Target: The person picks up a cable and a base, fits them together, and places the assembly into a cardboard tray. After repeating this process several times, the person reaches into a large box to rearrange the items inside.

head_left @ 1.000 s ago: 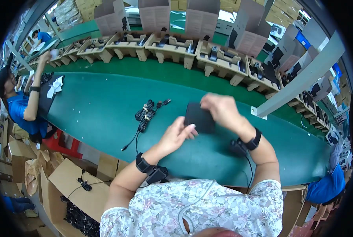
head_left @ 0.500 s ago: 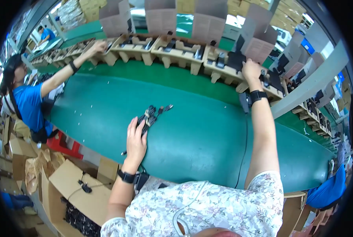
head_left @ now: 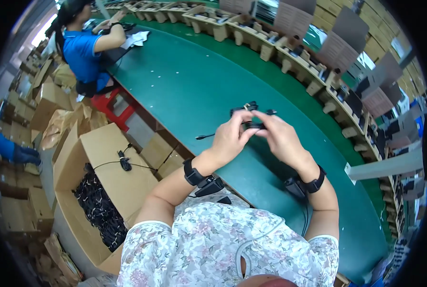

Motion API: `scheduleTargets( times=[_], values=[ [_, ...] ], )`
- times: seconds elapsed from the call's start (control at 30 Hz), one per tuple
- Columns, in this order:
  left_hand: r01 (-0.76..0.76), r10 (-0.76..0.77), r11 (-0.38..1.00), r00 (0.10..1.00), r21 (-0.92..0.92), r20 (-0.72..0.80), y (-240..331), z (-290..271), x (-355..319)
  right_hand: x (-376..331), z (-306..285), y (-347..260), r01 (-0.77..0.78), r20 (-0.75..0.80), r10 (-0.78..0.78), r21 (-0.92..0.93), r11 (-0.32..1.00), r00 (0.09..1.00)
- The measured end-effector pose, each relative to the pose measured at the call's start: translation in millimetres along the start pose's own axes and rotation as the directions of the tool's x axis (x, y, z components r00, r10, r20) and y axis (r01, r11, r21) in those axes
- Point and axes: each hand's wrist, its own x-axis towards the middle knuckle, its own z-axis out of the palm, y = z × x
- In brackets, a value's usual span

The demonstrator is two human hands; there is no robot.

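A coiled bundle of black cables, tied with a light-coloured twist, is between my two hands above the green table. My left hand grips the bundle from the left, its thumb and fingers bent around the coil. From the right my right hand holds the same bundle, its fingertips close to the left thumb. One cable end with a plug sticks out to the left, and another connector shows just above the right fingers. The fingers partly cover the cables.
Brown moulded trays with black parts line the table's far side. A grey post stands at right. An open carton of tied black cables is at lower left. A co-worker in blue sits at the table's left.
My right hand has left the tray on the far side and come to the cable bundle. My left hand has lifted the bundle off the table. The view has swung left.
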Motion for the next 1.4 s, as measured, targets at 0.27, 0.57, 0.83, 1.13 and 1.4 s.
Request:
scheduleTargets(
  times=[0.27,0.57,0.83,1.13,1.4],
  values=[
    [0.362,-0.235,0.293,0.925,-0.885,0.3,-1,32,-8,10,48,-8,-0.078,-0.286,0.302,0.596,0.799,0.909],
    [0.7,0.027,0.212,0.693,-0.682,0.72,-21,27,-20,-20,-4,-23,0.271,0.186,-0.231,-0.23,0.935,0.955],
    [0.4,-0.23,0.642,0.914,-0.654,0.334,-33,17,-11,-9,-64,9,-0.024,0.081,0.059,-0.381,0.924,0.995],
    [-0.085,0.102,0.988,0.985,0.128,-0.138,-78,15,-8,44,-199,182,-0.757,-0.527,0.564,-0.569,0.322,0.636],
    [0.01,0.008,0.994,0.986,0.108,-0.164,-88,10,-7,74,-172,260,-0.737,-0.25,0.864,-0.65,0.185,0.438]
  ],
)
